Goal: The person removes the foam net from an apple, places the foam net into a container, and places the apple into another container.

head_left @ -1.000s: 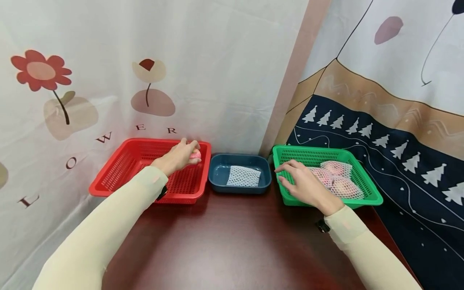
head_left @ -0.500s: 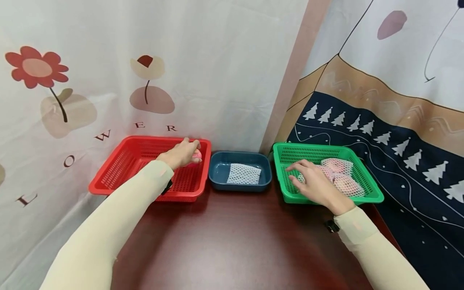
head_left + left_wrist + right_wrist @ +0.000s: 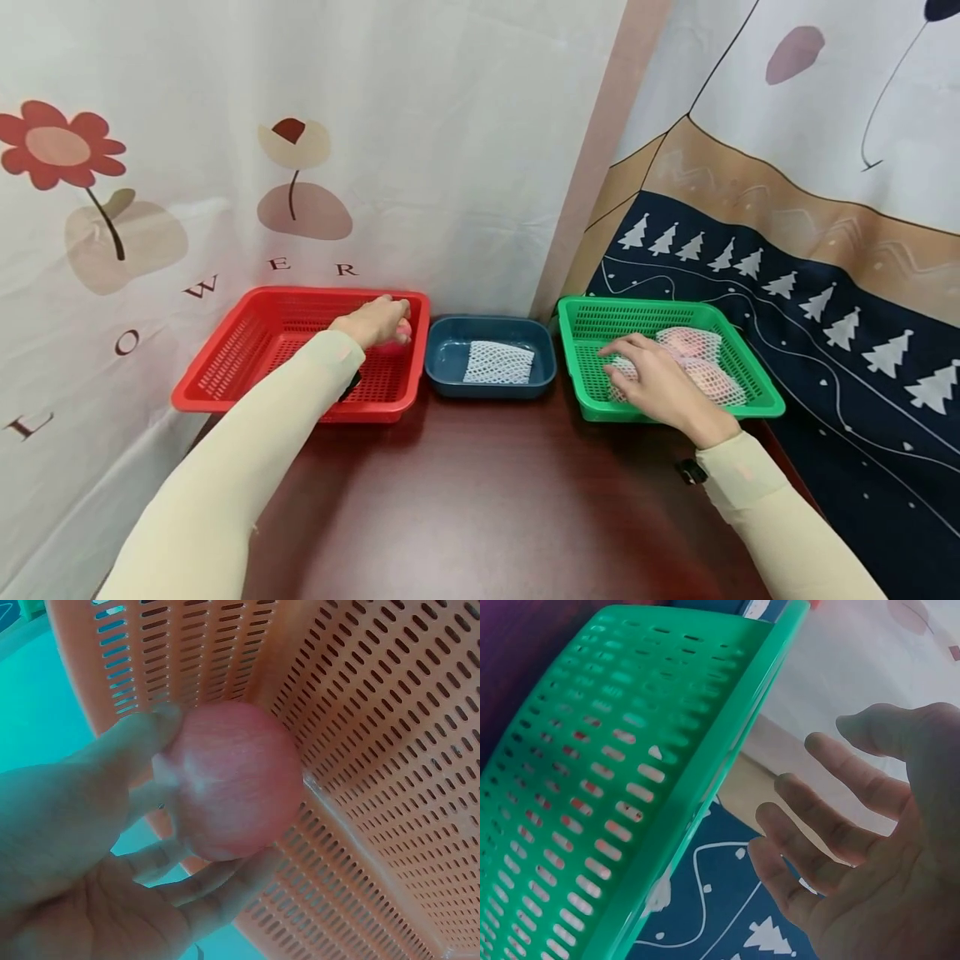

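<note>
A: State of the hands?
B: The left hand (image 3: 372, 322) grips a pink fruit (image 3: 236, 780) inside the red basket (image 3: 232, 354), thumb and fingers around it. The right hand (image 3: 651, 375) is loosely curved, holds nothing, and hangs over the green basket (image 3: 626, 317) beside the netted fruits (image 3: 712, 382).
A: Hazards at the left?
B: The fruit looks smooth and round; a slack grip could let it slip and bruise. It is near a corner, so a slanting lift might knock it on the rim. Whether it touches the basket's floor, I cannot tell.
A: Elsewhere?
B: White netting (image 3: 500, 362) lies flat in the blue tray (image 3: 491, 388), between the baskets. It appears flimsy; a careless pull could bunch it. The right hand's fingertips could also snag mesh.
</note>
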### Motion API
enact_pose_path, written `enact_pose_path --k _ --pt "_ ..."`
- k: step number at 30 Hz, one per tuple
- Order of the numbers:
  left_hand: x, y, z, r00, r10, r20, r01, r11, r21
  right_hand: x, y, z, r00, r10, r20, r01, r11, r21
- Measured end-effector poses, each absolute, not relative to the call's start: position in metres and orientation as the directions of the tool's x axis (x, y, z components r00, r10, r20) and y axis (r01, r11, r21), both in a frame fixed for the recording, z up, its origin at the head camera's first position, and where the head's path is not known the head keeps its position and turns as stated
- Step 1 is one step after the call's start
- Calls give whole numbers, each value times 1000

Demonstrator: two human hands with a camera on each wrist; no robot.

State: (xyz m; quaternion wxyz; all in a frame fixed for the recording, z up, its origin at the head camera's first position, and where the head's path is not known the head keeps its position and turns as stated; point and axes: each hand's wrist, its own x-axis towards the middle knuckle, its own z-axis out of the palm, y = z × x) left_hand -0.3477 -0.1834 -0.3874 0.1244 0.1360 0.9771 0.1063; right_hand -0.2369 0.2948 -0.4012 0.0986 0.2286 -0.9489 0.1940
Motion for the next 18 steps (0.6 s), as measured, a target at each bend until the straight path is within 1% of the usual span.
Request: enact_pose_path --k 9,13,18 --pt "-351 -183 -392 -918 308 -250 250 939 238 -237 305 -401 -895 -366 255 -438 833 -339" --pt "-351 -181 -392 -913 309 -267 256 942 215 -239 310 -400 -901 -349 257 -423 838 -345" --pt "-349 -179 -390 -910 326 -255 283 940 192 -243 315 -399 -907 -337 252 -410 844 -345"
